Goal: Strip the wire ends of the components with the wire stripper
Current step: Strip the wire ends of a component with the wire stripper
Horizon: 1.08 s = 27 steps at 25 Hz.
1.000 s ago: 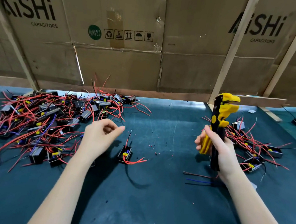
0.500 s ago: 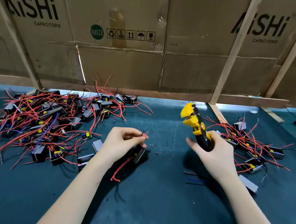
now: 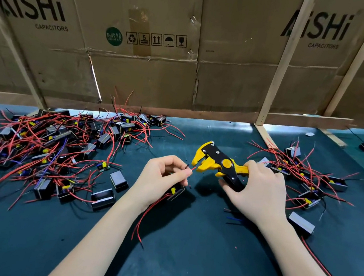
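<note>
My left hand [image 3: 161, 179] holds a small black component [image 3: 176, 192] and pinches its red and black wire ends [image 3: 192, 168] between thumb and fingers. More red wires trail down from the component under my wrist. My right hand [image 3: 257, 189] grips the handles of the yellow and black wire stripper [image 3: 217, 163], which lies tilted with its jaws pointing left. The jaws sit just right of the pinched red wire tip, almost touching it.
A big pile of components with red wires [image 3: 43, 149] lies at the left. A smaller pile [image 3: 305, 177] lies at the right. Loose black housings [image 3: 119, 179] sit near my left forearm. Cardboard boxes [image 3: 143, 40] and wooden slats wall the far table edge.
My left hand picked up a component from the mat and raised its wire ends. My right hand swung the stripper from upright to level, jaws toward the wire.
</note>
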### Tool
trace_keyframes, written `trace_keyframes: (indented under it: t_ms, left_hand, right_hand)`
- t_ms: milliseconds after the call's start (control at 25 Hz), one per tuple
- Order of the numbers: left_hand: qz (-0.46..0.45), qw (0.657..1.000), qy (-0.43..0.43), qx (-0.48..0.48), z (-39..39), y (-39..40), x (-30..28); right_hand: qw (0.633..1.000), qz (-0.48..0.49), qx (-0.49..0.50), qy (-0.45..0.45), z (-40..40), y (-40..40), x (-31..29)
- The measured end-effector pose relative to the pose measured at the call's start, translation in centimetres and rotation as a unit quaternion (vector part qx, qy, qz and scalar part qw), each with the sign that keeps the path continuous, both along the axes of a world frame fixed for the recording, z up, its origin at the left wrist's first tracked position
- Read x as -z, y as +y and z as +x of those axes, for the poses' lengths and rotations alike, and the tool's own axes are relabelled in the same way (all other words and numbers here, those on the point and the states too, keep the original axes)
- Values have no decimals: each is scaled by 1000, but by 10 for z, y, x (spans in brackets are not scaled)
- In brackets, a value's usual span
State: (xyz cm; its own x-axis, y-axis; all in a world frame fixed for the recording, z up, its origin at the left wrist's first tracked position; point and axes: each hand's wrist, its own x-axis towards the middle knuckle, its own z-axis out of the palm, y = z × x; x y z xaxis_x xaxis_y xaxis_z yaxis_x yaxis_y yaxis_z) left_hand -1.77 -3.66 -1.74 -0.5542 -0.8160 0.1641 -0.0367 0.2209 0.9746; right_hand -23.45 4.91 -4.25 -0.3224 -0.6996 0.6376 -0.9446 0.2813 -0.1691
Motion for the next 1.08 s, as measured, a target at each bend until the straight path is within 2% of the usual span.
trace_keyframes:
  t_ms: [480, 1080]
  left_hand:
    - [14, 999, -25, -27, -3, 0, 2]
    - [19, 999, -36, -4, 2, -4, 3]
  right_hand:
    - [998, -26, -1, 55, 6, 0, -1]
    - [998, -27, -9, 60, 8, 0, -4]
